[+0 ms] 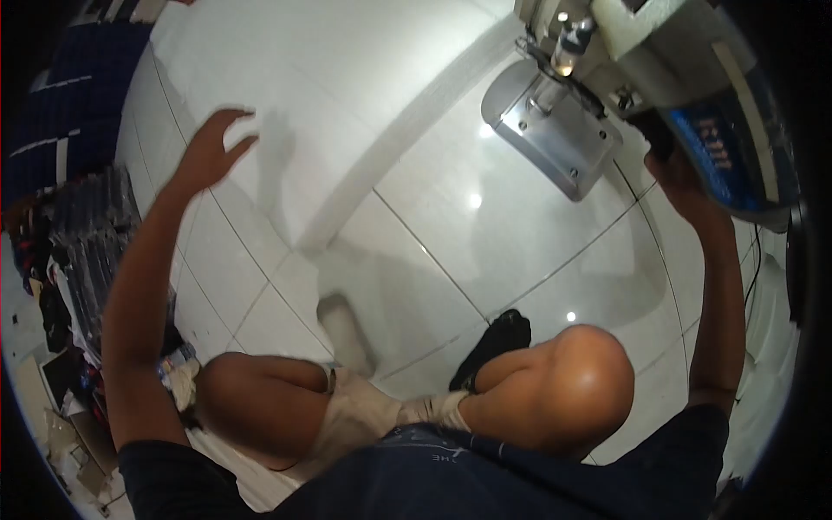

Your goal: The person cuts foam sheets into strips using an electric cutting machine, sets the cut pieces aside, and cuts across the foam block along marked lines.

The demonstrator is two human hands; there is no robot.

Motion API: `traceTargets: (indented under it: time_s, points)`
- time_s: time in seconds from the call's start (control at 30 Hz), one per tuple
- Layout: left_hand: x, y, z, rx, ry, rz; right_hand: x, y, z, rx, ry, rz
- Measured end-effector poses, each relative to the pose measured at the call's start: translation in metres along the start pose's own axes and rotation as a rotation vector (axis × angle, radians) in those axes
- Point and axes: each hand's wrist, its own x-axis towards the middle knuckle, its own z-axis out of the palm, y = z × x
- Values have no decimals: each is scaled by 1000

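At the upper left my left hand point(211, 154) is raised above a white cloth point(303, 78), thumb and fingers apart and nothing between them. Over at the right, my right hand point(683, 189) is closed around the black handle of an electric cloth cutting machine point(637, 52); some of its fingers are hidden behind the handle. The machine has a blue label and a flat metal base plate point(563, 143). That plate sits beside the thick edge of the white cloth, over the white tiles.
White tiled floor point(433, 234) lies between my bent knees point(585, 373) and the machine. Dark folded goods in clear wrapping point(95, 225) are stacked at the left, with cartons point(82, 442) below them. A thin black cord point(757, 260) hangs at the right.
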Motion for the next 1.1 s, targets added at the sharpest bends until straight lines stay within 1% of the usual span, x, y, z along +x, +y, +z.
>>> traceTargets:
  time_s: [0.03,0.07,0.1,0.13,0.17,0.2,0.23,0.27,0.3,0.33,0.4,0.43,0.47,0.53,0.57,0.6,0.63,0.67,0.73,0.77,0.83,0.87,0.93,1.03,1.1]
  points:
    - [-5,-4,7,-35,22,-51,7,-3,-18,67,-82,63]
    - [-6,-24,10,-87,24,-96,14,-6,-36,127,-159,130]
    - [-8,-32,19,-84,20,-83,16,-6,-36,159,-275,213]
    - [-11,-37,27,-204,59,-282,15,-5,-33,191,-385,290]
    - [-11,-41,31,-329,101,-475,12,0,-32,267,-183,149]
    - [-12,-50,41,-334,104,-458,5,11,-23,257,-180,164]
    - [-10,-64,50,-393,98,-534,1,24,-15,253,-214,99]
    - [-8,-76,59,-458,94,-608,-6,34,-13,306,-249,105]
    - [-9,-82,63,-417,96,-660,-12,43,-13,358,-285,113]
    - [-9,-87,70,-441,103,-650,-23,43,-15,332,-282,115]
    - [-11,-103,83,-268,73,-654,-33,36,-19,259,-100,32]
    - [-11,-110,87,-161,137,-585,-33,30,-25,277,10,-20]
    - [-9,-110,84,-175,148,-595,-32,23,-32,283,87,-70]
    - [-10,-95,71,82,385,-307,-43,5,-48,194,137,-144]
    - [-10,-87,70,74,389,-309,-49,-1,-58,123,144,-176]
    - [-6,-80,69,39,425,-237,-54,-8,-62,-67,186,-279]
    - [-1,-74,70,1,460,-164,-54,-27,-75,-185,285,-313]
    - [3,-73,77,-71,465,-144,-59,-37,-81,-203,287,-312]
    - [10,-65,80,-96,484,-95,-66,-57,-84,-179,275,-314]
    - [38,-56,53,-138,468,-112,-35,-43,-108,-182,242,-339]
    - [50,-51,50,-136,442,-13,-23,-56,-114,-149,213,-330]
    - [56,-49,49,-166,450,-11,-17,-61,-120,-130,190,-333]
    - [67,-46,47,-22,472,100,-4,-79,-130,-87,158,-349]
    - [78,-41,46,2,517,162,10,-107,-130,-12,125,-358]
    - [83,-39,58,-14,475,156,21,-127,-128,56,111,-369]
